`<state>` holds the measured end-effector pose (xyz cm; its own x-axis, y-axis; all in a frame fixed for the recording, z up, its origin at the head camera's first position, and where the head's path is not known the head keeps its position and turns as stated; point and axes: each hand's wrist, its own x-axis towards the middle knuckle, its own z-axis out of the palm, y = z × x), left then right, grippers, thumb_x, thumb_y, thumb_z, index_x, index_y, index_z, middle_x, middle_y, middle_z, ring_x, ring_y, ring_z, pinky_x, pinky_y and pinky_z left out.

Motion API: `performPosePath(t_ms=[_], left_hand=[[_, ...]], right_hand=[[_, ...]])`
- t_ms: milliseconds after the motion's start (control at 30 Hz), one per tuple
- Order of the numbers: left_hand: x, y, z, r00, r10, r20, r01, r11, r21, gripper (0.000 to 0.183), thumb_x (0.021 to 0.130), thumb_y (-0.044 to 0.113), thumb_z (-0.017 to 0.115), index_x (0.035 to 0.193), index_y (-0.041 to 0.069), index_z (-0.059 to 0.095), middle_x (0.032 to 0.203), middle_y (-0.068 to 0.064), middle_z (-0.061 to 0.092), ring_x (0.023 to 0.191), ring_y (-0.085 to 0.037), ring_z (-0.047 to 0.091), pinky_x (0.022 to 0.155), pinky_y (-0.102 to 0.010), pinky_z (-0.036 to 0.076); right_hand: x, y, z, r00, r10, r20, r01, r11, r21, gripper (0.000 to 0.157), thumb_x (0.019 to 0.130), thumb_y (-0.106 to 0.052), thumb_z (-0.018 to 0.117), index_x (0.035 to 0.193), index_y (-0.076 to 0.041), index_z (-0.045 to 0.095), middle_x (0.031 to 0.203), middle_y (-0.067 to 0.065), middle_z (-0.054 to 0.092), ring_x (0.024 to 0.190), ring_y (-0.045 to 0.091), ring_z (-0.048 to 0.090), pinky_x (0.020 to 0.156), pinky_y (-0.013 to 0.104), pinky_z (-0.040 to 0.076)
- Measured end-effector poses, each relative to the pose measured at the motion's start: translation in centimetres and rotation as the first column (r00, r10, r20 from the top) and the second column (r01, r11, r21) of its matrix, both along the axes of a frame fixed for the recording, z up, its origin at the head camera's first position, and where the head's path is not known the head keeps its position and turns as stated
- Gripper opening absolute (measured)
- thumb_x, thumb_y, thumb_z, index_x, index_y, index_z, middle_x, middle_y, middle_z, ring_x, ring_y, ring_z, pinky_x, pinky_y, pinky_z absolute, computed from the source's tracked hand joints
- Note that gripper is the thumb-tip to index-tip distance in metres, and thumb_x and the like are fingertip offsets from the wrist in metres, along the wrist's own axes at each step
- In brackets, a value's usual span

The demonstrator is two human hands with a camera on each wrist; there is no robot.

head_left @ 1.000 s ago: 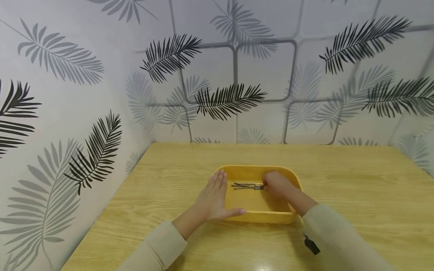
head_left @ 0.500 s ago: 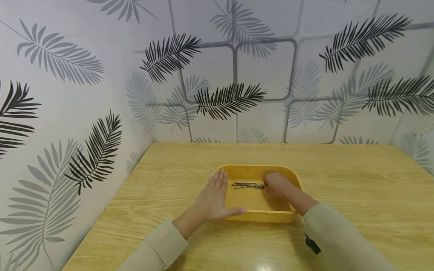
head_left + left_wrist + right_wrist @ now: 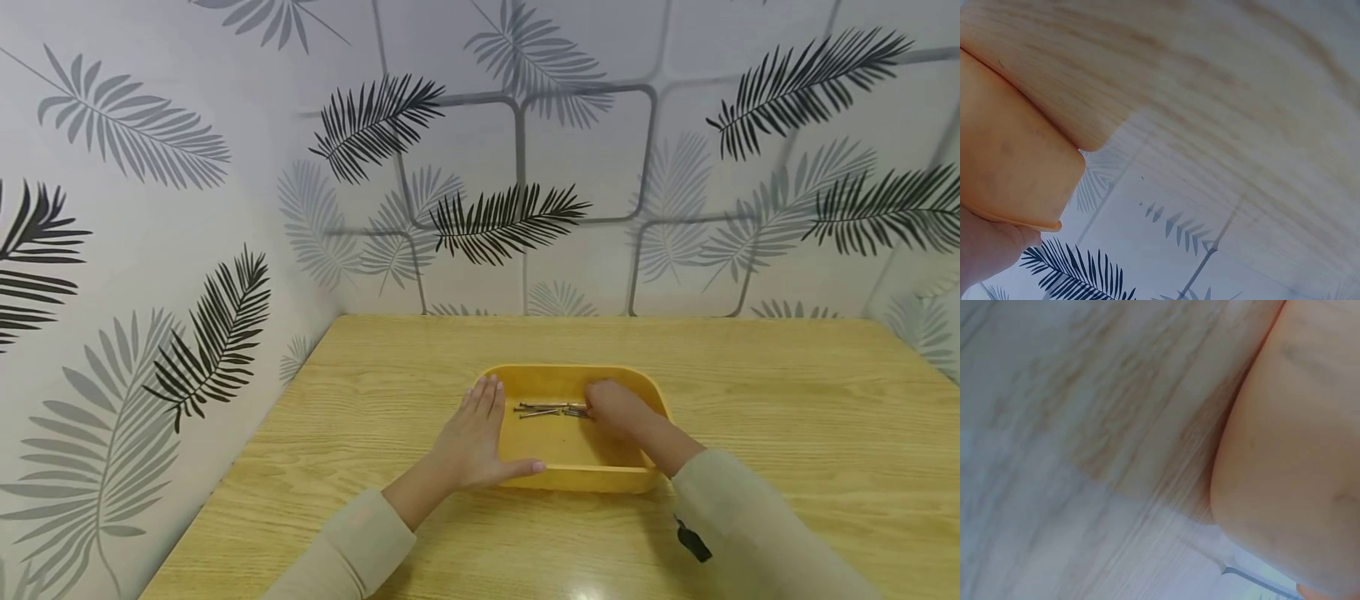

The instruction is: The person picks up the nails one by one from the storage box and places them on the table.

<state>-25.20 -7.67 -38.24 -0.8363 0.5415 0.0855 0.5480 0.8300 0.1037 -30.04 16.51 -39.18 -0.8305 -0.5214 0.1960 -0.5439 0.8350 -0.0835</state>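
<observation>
- Tray [image 3: 600, 481]: looks like moulded plastic, smooth and softly satin, with faint smudges on its outer walls in both wrist views.
- Nails [image 3: 542, 407]: bare metal with a dull grey shine.
- Surface [image 3: 405, 354]: wood or wood-look laminate, streaked with grain, smooth, with a glossy glint at the near edge.
- Left sleeve [image 3: 363, 533] and right sleeve [image 3: 750, 517]: soft, matt cloth.
- Wall [image 3: 585, 158]: smooth, printed, paper-like covering, mostly matt.
</observation>
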Motion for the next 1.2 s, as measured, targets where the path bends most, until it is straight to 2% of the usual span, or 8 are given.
performPosePath(t_ms=[267, 467, 733, 967, 1200], left_hand=[[0.1, 0.1, 0.1, 1.000, 0.002, -0.003, -0.002, 1.000, 0.001, 0.109, 0.080, 0.072, 0.044, 0.146, -0.007, 0.011, 0.155, -0.022, 0.006, 0.145, -0.032, 0.004, 0.118, -0.042, 0.013], [0.1, 0.0, 0.2, 1.000, -0.001, 0.002, 0.001, 1.000, 0.003, 0.109, 0.080, 0.072, 0.044, 0.146, -0.007, 0.010, 0.155, -0.022, 0.006, 0.145, -0.032, 0.004, 0.118, -0.042, 0.013], [0.1, 0.0, 0.1, 1.000, -0.003, 0.006, 0.003, 1.000, -0.002, 0.109, 0.080, 0.074, 0.043, 0.146, -0.006, 0.009, 0.155, -0.021, 0.005, 0.145, -0.031, 0.002, 0.118, -0.041, 0.013], [0.1, 0.1, 0.2, 1.000, 0.006, 0.026, -0.006, 1.000, 0.014, 0.110, 0.080, 0.072, 0.046, 0.147, -0.005, 0.007, 0.155, -0.020, 0.002, 0.145, -0.030, 0.000, 0.118, -0.040, 0.011], [0.1, 0.1, 0.3, 1.000, -0.004, 0.010, 0.004, 1.000, 0.016, 0.108, 0.080, 0.070, 0.047, 0.146, -0.006, 0.008, 0.155, -0.020, 0.003, 0.145, -0.031, 0.001, 0.118, -0.041, 0.013]], right_hand=[[0.2, 0.0, 0.9, 0.989, -0.091, 0.118, 0.098, 0.993, -0.058, 0.020, 0.085, 0.002, 0.051, 0.067, -0.005, 0.048, 0.062, 0.003, 0.048, 0.057, 0.015, 0.041, 0.053, 0.026, 0.036], [0.2, 0.2, 1.0, 0.986, -0.110, 0.127, 0.123, 0.987, -0.103, 0.018, 0.084, 0.001, 0.052, 0.067, -0.004, 0.051, 0.063, 0.004, 0.051, 0.058, 0.015, 0.044, 0.053, 0.026, 0.038], [0.5, 0.6, 1.7, 0.987, -0.083, 0.139, 0.112, 0.968, -0.223, 0.012, 0.085, 0.002, 0.054, 0.074, 0.000, 0.060, 0.070, 0.010, 0.061, 0.060, 0.015, 0.052, 0.057, 0.030, 0.046], [0.9, 0.9, 2.5, 0.981, -0.126, 0.145, 0.167, 0.932, -0.321, 0.012, 0.084, 0.001, 0.055, 0.074, 0.002, 0.062, 0.067, 0.010, 0.061, 0.057, 0.015, 0.051, 0.053, 0.029, 0.044], [1.4, 1.3, 3.2, 0.970, -0.179, 0.165, 0.226, 0.913, -0.339, 0.012, 0.084, 0.000, 0.055, 0.076, 0.005, 0.062, 0.069, 0.013, 0.061, 0.058, 0.017, 0.051, 0.055, 0.030, 0.045]])
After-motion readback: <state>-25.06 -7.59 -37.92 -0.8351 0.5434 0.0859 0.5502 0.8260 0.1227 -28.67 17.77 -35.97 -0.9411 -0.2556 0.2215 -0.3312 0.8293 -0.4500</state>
